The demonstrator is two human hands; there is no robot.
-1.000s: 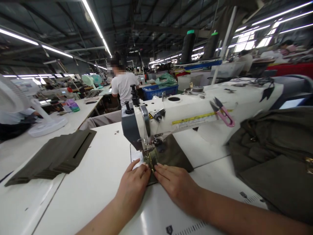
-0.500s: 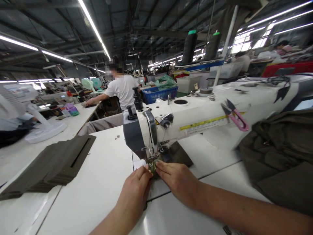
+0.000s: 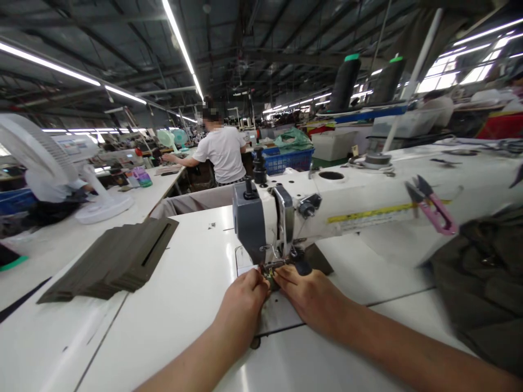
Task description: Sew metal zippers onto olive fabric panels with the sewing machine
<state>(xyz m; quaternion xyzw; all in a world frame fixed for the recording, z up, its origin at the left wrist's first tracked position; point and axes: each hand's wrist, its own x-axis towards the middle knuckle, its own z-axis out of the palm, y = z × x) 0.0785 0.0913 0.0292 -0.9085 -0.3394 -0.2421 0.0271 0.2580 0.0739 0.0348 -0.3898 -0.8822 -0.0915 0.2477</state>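
Note:
My left hand (image 3: 243,299) is closed, thumb and fingertips pinching the near edge of a dark olive fabric piece (image 3: 320,258) under the sewing machine's needle area. From the other side my right hand (image 3: 316,296) presses its fingers, held together, onto the same piece just right of the presser foot. Both hands rest low over the metal needle plate. The white sewing machine (image 3: 269,218) stands directly in front, its grey head above my fingertips. The fabric between the hands is mostly hidden by fingers, and its exact edge cannot be made out.
A stack of olive fabric pieces (image 3: 110,261) lies left on the white table (image 3: 171,326). Pink-handled thread snips (image 3: 435,209) rest on the machine arm. Bundled dark cloth (image 3: 486,288) sits at right. A white fan (image 3: 104,207) and a person in a white shirt (image 3: 223,155) are beyond.
The view has turned left, so the machine and table appear farther right. Both hands remain at the needle area, with the right fingers slightly shifted on the fabric.

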